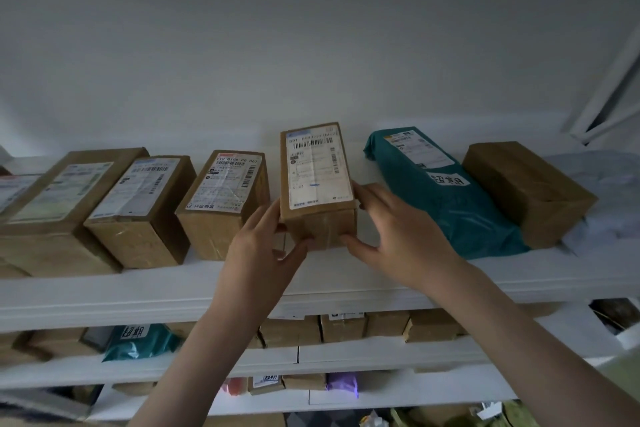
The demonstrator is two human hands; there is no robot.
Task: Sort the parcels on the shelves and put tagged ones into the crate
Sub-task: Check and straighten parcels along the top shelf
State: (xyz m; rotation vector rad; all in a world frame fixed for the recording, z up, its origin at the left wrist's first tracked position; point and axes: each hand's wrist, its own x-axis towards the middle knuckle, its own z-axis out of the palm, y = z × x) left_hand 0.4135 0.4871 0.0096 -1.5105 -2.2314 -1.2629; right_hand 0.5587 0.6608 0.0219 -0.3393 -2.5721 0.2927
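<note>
Both hands hold one box on the top shelf: left hand grips its near-left corner, right hand its right side, fingers curled round it. More boxes sit left of it; a teal bag with a handwritten tag lies right.

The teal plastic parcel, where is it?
On the top shelf, right of centre: the teal plastic parcel lies between the hand-held box and a plain brown box.
</note>
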